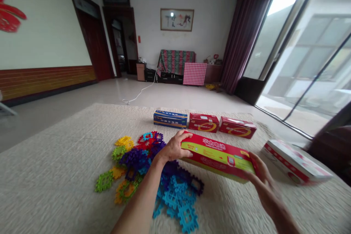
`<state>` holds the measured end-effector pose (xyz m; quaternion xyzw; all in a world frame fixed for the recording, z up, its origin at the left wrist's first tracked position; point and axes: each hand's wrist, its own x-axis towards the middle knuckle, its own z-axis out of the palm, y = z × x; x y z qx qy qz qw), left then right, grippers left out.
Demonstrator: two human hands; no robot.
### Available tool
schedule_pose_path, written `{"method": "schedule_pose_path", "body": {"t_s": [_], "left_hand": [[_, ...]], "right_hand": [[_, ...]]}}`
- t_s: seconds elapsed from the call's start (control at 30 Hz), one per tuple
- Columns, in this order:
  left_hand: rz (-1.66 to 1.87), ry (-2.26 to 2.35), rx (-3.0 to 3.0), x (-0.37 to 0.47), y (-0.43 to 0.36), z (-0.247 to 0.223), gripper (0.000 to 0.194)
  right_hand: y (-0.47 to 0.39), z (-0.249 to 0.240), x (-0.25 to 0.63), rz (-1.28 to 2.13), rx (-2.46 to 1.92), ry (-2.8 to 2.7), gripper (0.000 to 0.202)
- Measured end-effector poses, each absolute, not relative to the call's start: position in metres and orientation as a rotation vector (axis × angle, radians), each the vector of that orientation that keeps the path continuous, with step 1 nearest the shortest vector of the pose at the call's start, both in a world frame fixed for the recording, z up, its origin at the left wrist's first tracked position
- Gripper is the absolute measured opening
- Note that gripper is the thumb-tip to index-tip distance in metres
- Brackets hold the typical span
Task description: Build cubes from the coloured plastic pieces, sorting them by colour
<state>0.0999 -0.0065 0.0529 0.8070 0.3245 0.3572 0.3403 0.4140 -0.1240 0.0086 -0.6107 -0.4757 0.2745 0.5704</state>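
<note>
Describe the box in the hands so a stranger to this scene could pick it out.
On the pale mat, find the pile of plastic pieces. To its right, the left hand and right hand hold a long red box at its ends. Its yellow-green band sets it apart from the blue box, two red boxes and the white box.

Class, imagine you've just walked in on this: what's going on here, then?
A person is holding a long red and lime-green box by its two ends, the left-hand grip on one and the right-hand grip on the other. Beyond it, a blue box and two red boxes sit in a row on the rug. Colourful plastic pieces lie heaped on the left; a white-and-red box is on the right.
</note>
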Motion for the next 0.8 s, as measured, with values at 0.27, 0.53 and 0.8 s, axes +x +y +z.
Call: {"method": "schedule_pose_path", "body": {"t_s": [0.27,0.53,0.8], "left_hand": [[1.077,1.110,2.009,-0.015,0.015,0.074,0.069],[1.374,1.390,1.681,-0.161,0.034,0.079,0.076],[1.425,1.613,1.386,-0.242,0.084,0.061,0.090]], "right_hand": [[-0.069,0.010,0.320,0.955,-1.114,-1.200,0.065],[-0.014,0.009,0.255,0.860,-1.196,-1.406,0.060],[0.005,-0.034,0.279,0.709,-1.441,-1.354,0.054]]}}
